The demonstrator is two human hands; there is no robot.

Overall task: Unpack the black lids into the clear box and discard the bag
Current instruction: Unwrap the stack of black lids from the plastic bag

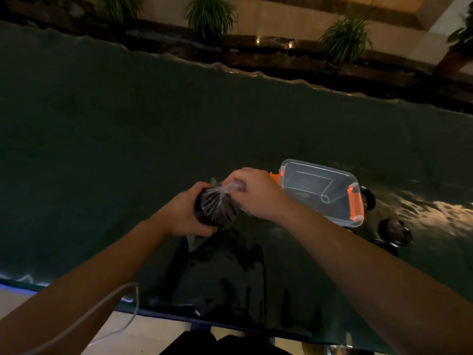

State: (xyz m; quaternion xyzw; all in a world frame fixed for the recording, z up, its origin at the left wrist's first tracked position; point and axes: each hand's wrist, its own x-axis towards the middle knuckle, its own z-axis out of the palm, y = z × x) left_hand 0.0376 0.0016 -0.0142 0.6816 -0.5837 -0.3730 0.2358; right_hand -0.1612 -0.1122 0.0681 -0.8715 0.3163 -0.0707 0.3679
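bag [217, 204] of black lids [213, 210] held above the counter [128, 139] at centre frame, just off the 9 o'clock side of the clear box [320, 190]. left hand [189, 213] wraps the stack from the 8 o'clock side, fingers closed around bag and lids. right hand [256, 193] at 2 o'clock of the stack, fingers pinched shut on the gathered plastic neck

step looks like opening the bag mouth: best to keep the left hand's grip firm on the stack, work the twisted neck loose with the right, then tip the opening toward the box so the lids slide in rather than scatter. thin film may tear, a risk if pulled hard

box is open, empty as far as visible, orange latches [355, 203] at both ends. loose dark round lids [395, 229] lie on the counter at 4 o'clock of the box, one more partly hidden behind its 3 o'clock end

white cable [110, 303] at 7 o'clock near the counter edge. plants [210, 14] at 12 o'clock, far back

no brand, label or writing readable anywhere, too dark
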